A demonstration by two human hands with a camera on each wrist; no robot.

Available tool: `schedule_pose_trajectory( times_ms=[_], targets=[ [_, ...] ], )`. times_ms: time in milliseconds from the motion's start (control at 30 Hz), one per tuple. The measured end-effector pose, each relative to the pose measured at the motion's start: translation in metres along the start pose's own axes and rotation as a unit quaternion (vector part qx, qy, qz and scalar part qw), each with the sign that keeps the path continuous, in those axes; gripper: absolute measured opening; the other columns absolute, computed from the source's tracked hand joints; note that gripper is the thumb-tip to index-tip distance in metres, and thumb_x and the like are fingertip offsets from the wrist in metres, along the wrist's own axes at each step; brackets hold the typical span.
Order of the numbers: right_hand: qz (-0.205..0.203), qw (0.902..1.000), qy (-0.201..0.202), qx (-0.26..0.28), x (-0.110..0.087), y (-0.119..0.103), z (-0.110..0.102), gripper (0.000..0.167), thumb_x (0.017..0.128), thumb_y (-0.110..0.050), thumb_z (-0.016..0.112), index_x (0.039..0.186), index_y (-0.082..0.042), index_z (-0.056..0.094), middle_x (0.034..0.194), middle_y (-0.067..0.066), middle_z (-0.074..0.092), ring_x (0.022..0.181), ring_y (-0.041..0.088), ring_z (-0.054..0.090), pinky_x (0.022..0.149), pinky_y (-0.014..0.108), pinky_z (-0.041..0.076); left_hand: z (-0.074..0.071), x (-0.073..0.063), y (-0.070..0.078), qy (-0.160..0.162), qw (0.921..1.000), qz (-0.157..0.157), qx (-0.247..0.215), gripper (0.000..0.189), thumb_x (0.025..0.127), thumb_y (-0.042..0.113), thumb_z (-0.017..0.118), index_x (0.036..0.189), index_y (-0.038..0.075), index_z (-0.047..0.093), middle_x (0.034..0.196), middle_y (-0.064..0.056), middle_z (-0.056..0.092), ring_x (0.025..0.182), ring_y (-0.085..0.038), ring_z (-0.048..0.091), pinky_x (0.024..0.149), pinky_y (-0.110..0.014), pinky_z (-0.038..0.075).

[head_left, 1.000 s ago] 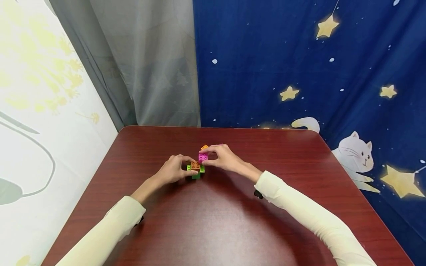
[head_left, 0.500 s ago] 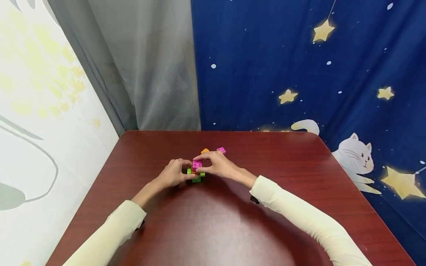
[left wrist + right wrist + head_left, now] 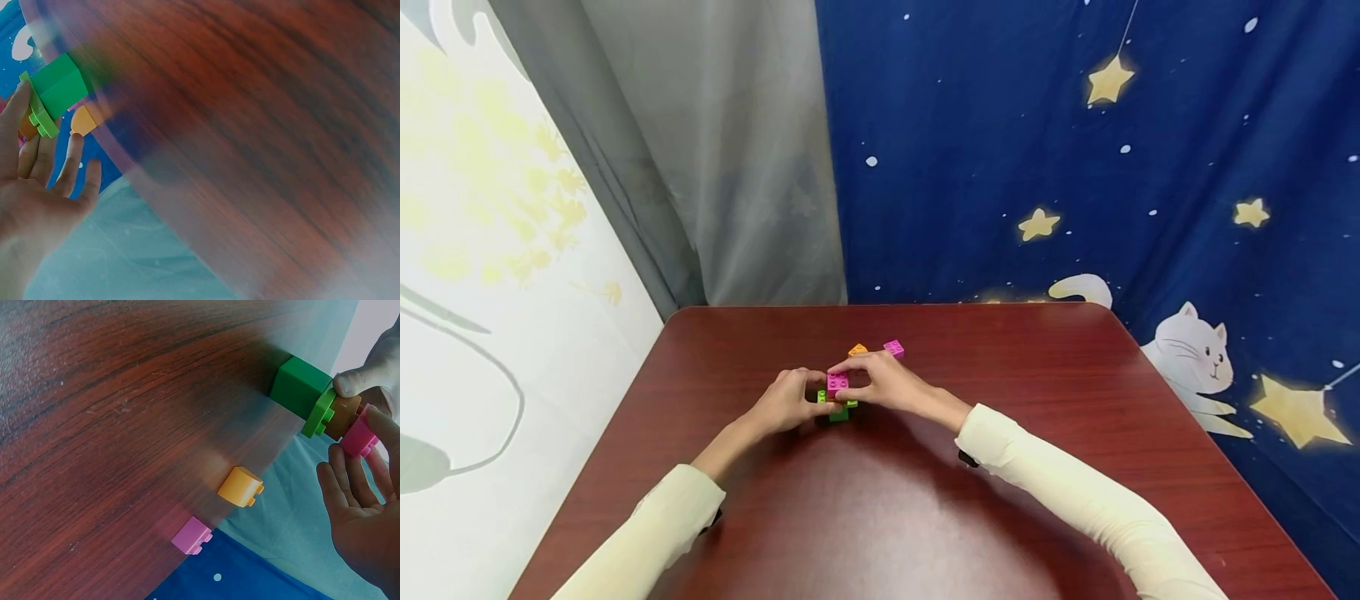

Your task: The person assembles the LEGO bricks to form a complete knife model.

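A small stack of toy building bricks stands on the table: a dark green block (image 3: pixel 300 387) at the bottom, a light green plate (image 3: pixel 320 414) over it, then an orange-brown brick (image 3: pixel 344 414). My left hand (image 3: pixel 782 404) grips the stack from the left, its thumb on the orange-brown brick. Between thumb and fingers my right hand (image 3: pixel 889 383) pinches a bright pink brick (image 3: pixel 837 382) at the top of the stack. Some studs show between the pink and orange-brown bricks in the right wrist view, so whether the pink one is fully seated I cannot tell.
Behind the stack lie a yellow-orange brick (image 3: pixel 239 486) with a rounded side and a second pink brick (image 3: pixel 893 348). The reddish-brown table (image 3: pixel 880 500) has its far edge just beyond them, with grey and blue curtains (image 3: pixel 940 167) behind.
My right hand has carried the pink brick left, from beside the stack to the top of the orange-brown brick. The left hand keeps its grip, and the head view has tilted slightly.
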State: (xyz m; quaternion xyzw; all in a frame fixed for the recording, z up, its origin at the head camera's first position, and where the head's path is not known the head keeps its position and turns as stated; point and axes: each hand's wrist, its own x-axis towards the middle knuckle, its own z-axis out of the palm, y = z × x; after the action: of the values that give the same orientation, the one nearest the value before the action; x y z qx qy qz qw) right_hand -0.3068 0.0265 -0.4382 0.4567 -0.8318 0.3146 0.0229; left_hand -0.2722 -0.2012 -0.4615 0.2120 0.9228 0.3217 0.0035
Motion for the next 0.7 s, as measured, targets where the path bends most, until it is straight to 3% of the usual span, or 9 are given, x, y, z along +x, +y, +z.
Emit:
schedule_pose_trajectory(
  times_ms=[367, 567, 700],
  targets=[
    [0.006, 0.9997, -0.005, -0.025, 0.0000, -0.0044, 0.0026, 0.038, 0.094, -0.024, 0.080, 0.128, -0.012, 0.074, 0.117, 0.000, 0.076, 0.101, 0.007, 0.067, 0.093, 0.021, 0.052, 0.0002, -0.0006, 0.0006, -0.004, 1.0000, 0.005, -0.005, 0.037, 0.084, 0.035, 0.089, 0.112, 0.013, 0.076, 0.100, 0.005, 0.076, 0.091, -0.019, 0.066, 0.085, -0.042, 0.058],
    [0.004, 1.0000, 0.006, -0.007, -0.0008, -0.0012, 0.0048, 0.038, 0.091, -0.020, 0.082, 0.127, -0.009, 0.074, 0.117, 0.002, 0.076, 0.103, 0.008, 0.068, 0.095, 0.026, 0.053, 0.0003, -0.0001, 0.0003, -0.006, 1.0000, -0.001, -0.001, 0.036, 0.084, 0.035, 0.089, 0.109, 0.014, 0.076, 0.093, 0.008, 0.074, 0.083, -0.018, 0.063, 0.075, -0.032, 0.056],
    [0.002, 0.9997, 0.012, 0.022, -0.0025, 0.0020, 0.0064, 0.040, 0.090, -0.020, 0.083, 0.127, -0.009, 0.074, 0.117, 0.004, 0.076, 0.102, 0.017, 0.070, 0.095, 0.036, 0.055, 0.0000, 0.0007, 0.0008, -0.001, 1.0000, 0.001, 0.003, 0.037, 0.083, 0.035, 0.090, 0.110, 0.013, 0.076, 0.095, 0.006, 0.074, 0.087, -0.020, 0.064, 0.079, -0.035, 0.057]
  ],
)
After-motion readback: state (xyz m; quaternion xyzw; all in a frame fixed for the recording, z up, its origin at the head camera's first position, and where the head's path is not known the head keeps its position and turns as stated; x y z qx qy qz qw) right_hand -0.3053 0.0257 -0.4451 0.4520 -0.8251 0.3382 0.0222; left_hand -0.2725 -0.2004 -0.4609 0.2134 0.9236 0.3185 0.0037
